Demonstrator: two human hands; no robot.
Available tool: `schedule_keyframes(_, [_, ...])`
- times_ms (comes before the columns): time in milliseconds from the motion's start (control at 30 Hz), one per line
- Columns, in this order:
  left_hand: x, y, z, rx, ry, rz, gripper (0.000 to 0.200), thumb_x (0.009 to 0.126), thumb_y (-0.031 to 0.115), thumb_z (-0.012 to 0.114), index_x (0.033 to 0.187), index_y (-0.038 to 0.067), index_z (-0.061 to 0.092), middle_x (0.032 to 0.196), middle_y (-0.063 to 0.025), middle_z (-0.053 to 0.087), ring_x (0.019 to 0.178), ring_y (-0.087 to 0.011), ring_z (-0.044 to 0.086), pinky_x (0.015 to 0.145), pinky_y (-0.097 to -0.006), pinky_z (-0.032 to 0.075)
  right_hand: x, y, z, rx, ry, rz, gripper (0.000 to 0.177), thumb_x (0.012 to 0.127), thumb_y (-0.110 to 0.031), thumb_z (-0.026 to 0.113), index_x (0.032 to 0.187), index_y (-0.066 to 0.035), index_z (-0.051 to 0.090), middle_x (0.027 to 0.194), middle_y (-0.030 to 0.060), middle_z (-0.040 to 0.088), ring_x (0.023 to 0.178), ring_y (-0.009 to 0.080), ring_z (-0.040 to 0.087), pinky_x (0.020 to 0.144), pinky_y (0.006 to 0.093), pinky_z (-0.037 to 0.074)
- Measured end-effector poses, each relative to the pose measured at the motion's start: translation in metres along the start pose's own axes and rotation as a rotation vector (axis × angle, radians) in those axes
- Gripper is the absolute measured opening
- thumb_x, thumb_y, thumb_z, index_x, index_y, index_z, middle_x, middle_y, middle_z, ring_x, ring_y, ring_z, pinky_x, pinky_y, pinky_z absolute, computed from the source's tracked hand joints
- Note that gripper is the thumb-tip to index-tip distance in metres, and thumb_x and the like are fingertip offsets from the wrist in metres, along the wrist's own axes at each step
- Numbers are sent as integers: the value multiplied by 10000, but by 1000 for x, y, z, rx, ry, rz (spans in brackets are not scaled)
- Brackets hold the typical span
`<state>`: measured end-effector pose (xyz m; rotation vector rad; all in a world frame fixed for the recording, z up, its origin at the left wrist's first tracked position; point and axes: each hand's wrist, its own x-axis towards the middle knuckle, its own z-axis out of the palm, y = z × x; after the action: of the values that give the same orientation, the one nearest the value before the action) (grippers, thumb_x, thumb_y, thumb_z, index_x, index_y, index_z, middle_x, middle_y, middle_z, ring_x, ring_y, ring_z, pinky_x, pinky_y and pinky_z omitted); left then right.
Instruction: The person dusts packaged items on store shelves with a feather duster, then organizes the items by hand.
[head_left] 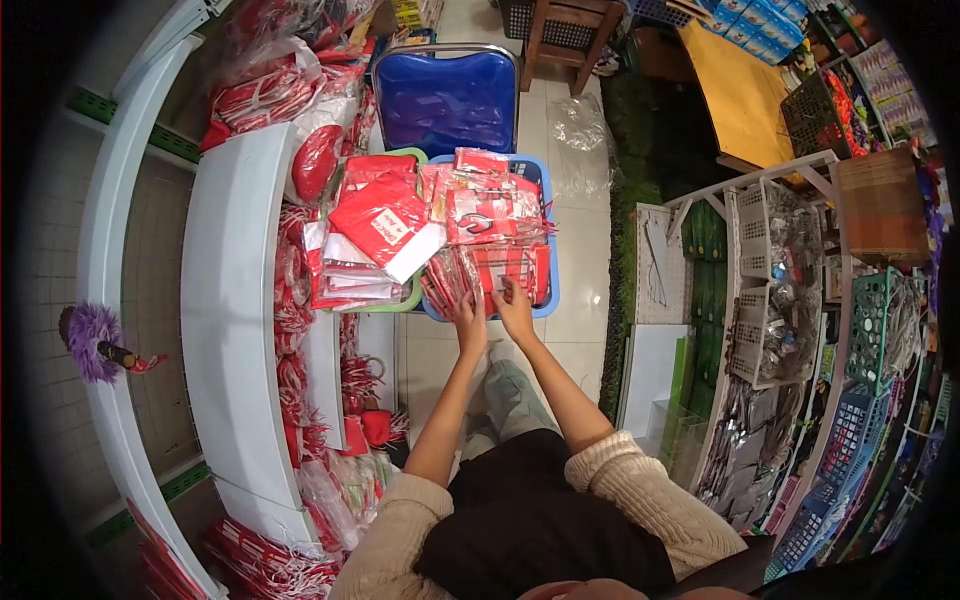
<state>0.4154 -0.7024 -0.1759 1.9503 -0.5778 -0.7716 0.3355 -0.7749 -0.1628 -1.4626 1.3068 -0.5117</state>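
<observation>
My left hand (470,324) is at the near edge of a blue basket (546,185), with its fingers closed around the edge of plastic-wrapped red-and-white packets (452,277). Just to its right, my right hand (516,308) touches the front of another red packet (505,264), thumb and fingers apart. More clear-wrapped red packets (495,215) fill the basket. Beside it on the left, a green basket (415,297) holds a pile of red and white packets, topped by a red folded cloth pack (378,218) with a white label.
A blue-backed chair (447,100) stands behind the baskets. On the left run white shelves (235,300) with red-and-white goods hanging below. Clear plastic wrap (580,125) lies on the tiled floor. To the right are a wooden table (735,90) and racks with white crates (755,335).
</observation>
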Motion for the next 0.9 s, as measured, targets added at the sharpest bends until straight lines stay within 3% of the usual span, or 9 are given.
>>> schedule_keyframes(200, [-18, 20, 12, 155, 96, 112, 422, 940, 328, 398, 1197, 21, 529, 1180, -219, 471, 1155, -347, 374, 993, -425, 266, -8, 3, -3, 135, 27, 35, 539, 825, -247, 635, 1227, 53, 439, 1186, 209, 541, 1053, 263, 562, 901, 336, 438])
schedule_keyframes(400, [-47, 41, 7, 141, -143, 381, 390, 955, 271, 355, 1207, 31, 530, 1296, -150, 445, 1231, -353, 325, 1044, -409, 220, -29, -2, -30, 187, 62, 15, 552, 823, -348, 606, 1254, -36, 456, 1137, 198, 574, 962, 284, 595, 799, 349, 461])
schedule_keyframes(500, [-57, 43, 5, 67, -308, 382, 385, 959, 246, 361, 1225, 12, 511, 1347, -148, 404, 1264, -324, 326, 1054, -369, 231, -43, -7, -50, -74, 83, -159, 516, 836, -338, 589, 1258, -68, 463, 1103, 173, 593, 899, 291, 607, 751, 346, 469])
schedule_keyframes(533, [-59, 36, 11, -270, -373, 190, 392, 957, 238, 387, 1238, -15, 491, 1359, -147, 396, 1271, -285, 343, 1047, -342, 257, -47, -10, -52, -132, 139, -183, 383, 865, -253, 572, 1197, -65, 534, 911, 140, 656, 827, 202, 626, 722, 329, 475])
schedule_keyframes(633, [-61, 29, 12, -418, -462, 174, 410, 952, 239, 414, 1245, -43, 473, 1383, -142, 367, 1283, -259, 332, 1056, -336, 246, -44, 2, -58, -25, 131, -2, 301, 882, -204, 542, 1127, -35, 587, 929, 153, 653, 831, 200, 623, 732, 324, 472])
schedule_keyframes(667, [-65, 34, 8, -343, -470, 166, 501, 929, 295, 460, 1284, -55, 414, 1413, -180, 300, 1310, -273, 284, 1070, -342, 216, -44, -1, -54, 36, 293, -51, 270, 895, -167, 514, 1080, 5, 607, 953, 148, 654, 848, 188, 612, 759, 312, 461])
schedule_keyframes(767, [-60, 34, 10, -176, -287, 131, 621, 896, 362, 502, 1323, -60, 345, 1428, -214, 242, 1334, -297, 221, 1083, -350, 181, -41, -14, -56, 204, 310, -106, 295, 898, -166, 510, 1088, 45, 588, 986, 143, 650, 885, 182, 599, 791, 302, 449])
schedule_keyframes(800, [-58, 33, 8, -70, -226, 142, 739, 868, 445, 520, 1352, -62, 285, 1398, -224, 300, 1327, -275, 232, 1076, -347, 190, -43, -23, -58, 244, 297, -95, 294, 907, -162, 498, 1070, 66, 586, 975, 122, 648, 885, 167, 584, 795, 293, 441])
schedule_keyframes(900, [-47, 36, -8, -129, -265, 138, 749, 869, 452, 517, 1355, -62, 272, 1377, -213, 333, 1310, -289, 261, 1056, -346, 231, -51, -46, -69, 244, 288, -175, 311, 902, -179, 494, 1090, 53, 581, 978, 212, 637, 906, 250, 614, 801, 326, 448])
